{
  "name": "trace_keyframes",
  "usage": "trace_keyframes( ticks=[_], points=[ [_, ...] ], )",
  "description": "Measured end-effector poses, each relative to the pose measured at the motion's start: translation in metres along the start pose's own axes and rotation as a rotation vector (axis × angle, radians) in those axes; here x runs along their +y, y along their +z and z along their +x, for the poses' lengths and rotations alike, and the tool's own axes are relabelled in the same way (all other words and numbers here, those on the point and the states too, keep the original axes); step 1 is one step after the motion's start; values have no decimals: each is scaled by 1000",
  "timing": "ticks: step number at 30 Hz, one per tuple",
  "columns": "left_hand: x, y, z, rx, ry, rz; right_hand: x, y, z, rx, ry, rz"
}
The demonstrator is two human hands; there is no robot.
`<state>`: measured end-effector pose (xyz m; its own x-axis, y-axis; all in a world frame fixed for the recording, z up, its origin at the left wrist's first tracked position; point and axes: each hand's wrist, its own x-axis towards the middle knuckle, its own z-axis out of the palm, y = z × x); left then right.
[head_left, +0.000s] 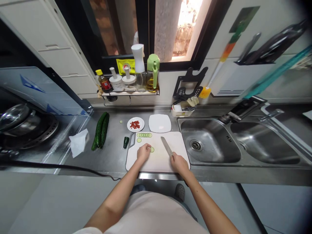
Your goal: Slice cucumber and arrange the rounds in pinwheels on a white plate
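My right hand [179, 163] is wrapped round the handle of a kitchen knife [166, 146], whose blade points away to the upper left over the white cutting board [161, 165]. Curled at the board's middle, my left hand [143, 152] has its fingertips closed at the edge of a cucumber slice [152, 149]. Several overlapping cucumber slices [144, 135] form a row along the board's far left edge, and a single slice [139, 140] lies just below them. A dark green cucumber end [126, 142] rests on the counter left of the board.
Behind the board stand a round plate [129, 124] of chopped red pieces and a square white plate [160, 123]. Whole cucumbers [100, 131] and a paper towel [78, 143] lie left. A double sink [212, 156] is right; a condiment shelf [131, 93] hangs above.
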<state>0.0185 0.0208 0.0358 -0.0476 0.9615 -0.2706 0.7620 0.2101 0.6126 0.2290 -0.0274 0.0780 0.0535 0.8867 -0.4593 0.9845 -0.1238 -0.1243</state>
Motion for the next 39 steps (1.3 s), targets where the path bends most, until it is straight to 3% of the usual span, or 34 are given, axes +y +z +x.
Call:
trace_keyframes(
  ticks=[7,18,39],
  points=[
    [-4,0,-5,58,76,75,9,-7,-4,13,-147,-88],
    [-16,-1,8,43,5,-64,4,-19,-35,20,-294,-229],
    [-10,-5,8,26,-48,-46,3,-14,-36,-13,-295,-269]
  ],
)
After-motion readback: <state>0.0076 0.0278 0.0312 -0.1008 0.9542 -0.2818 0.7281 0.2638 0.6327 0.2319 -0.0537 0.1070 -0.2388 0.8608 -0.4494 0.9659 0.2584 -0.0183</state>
